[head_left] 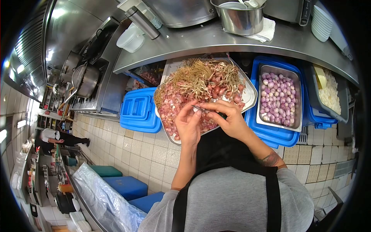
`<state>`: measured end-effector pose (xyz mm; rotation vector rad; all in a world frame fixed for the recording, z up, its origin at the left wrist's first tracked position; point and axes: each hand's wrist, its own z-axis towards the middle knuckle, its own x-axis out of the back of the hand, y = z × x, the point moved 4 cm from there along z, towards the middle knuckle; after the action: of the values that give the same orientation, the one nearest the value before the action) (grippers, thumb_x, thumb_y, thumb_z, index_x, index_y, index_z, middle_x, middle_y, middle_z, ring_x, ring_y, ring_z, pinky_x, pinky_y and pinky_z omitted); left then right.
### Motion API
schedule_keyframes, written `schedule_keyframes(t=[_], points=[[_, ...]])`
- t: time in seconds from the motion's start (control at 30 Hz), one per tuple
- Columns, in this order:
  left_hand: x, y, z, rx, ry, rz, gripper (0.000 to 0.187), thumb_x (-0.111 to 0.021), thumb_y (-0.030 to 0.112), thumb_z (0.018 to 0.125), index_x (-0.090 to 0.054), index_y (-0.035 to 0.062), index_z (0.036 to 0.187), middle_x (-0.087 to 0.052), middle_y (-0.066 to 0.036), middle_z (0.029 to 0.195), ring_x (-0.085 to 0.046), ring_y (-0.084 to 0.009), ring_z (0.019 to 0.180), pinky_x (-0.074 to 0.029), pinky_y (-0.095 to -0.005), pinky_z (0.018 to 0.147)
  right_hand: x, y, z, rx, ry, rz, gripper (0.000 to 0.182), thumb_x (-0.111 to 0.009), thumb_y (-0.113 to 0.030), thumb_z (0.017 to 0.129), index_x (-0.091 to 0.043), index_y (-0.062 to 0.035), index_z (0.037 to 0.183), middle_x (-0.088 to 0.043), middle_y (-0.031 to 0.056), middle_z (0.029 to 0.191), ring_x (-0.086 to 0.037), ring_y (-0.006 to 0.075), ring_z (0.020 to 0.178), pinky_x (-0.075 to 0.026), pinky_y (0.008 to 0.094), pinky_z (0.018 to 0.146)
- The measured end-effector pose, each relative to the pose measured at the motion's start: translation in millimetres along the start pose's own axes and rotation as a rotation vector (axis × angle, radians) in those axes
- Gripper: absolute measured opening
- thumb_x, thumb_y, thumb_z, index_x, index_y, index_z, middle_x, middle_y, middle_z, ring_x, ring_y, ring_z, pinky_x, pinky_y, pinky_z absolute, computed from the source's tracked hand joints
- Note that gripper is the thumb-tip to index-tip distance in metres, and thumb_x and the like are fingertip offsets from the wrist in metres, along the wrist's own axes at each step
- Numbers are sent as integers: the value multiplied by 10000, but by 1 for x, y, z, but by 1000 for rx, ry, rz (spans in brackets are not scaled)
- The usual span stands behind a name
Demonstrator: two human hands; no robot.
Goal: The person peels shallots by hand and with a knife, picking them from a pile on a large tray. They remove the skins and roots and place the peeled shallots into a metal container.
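Both hands meet over a large white tray heaped with loose reddish shallot skins and unpeeled shallots with long dry roots and stems. My left hand pinches a small pale shallot between thumb and fingers, partly hidden by the fingertips. My right hand is closed on a small knife with a dark handle; its short blade touches the shallot. To the right, a steel pan holds many peeled purple shallots.
A steel counter runs above the tray, bearing a steel pot and a plastic tub. Blue lidded bins flank the tray. A grey bin at right holds white pieces. Far left stands another person.
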<state>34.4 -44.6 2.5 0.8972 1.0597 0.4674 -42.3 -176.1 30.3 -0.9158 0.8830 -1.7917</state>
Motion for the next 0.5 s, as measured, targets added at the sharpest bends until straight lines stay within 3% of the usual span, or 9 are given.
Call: schedule_keyframes(t=[0.1,0.2,0.3,0.43,0.5], points=[[4,-2,-1,30,0,-6,357,-599,-75,817,-531,-68,1168,-603,-127,1082,-594,-161,956,-488,-276,858,-4,11,2,36,30,185,284,-579,-51,862,-616,-31,1143,-625,76,840,-568,128,669,-457,243,606],[2,-3,-2,69,-50,-37,355,-613,-29,826,-532,-56,1171,-597,-133,1096,-602,-204,983,-500,-331,885,-5,28,-3,-484,-168,841,268,-526,-79,914,-599,-43,1169,-571,31,767,-477,68,528,-365,199,446],[-12,2,-2,88,-76,-86,356,-618,-20,826,-532,-55,1169,-586,-148,1121,-603,-228,1007,-508,-351,893,-6,49,-4,-562,20,1060,274,-509,-83,929,-581,-47,1191,-548,3,779,-381,29,462,-258,170,385],[-3,0,1,36,-78,-79,384,-626,-60,806,-525,-57,1177,-589,-153,1114,-606,-219,999,-517,-333,877,0,50,1,-451,76,603,274,-530,-84,914,-591,-40,1178,-602,34,830,-508,59,559,-396,191,486],[6,-2,4,9,-77,-60,396,-627,-86,795,-524,-60,1176,-585,-150,1118,-601,-205,995,-510,-316,876,1,34,1,-309,59,428,278,-553,-81,893,-601,-35,1163,-634,63,920,-576,95,720,-453,228,622]])
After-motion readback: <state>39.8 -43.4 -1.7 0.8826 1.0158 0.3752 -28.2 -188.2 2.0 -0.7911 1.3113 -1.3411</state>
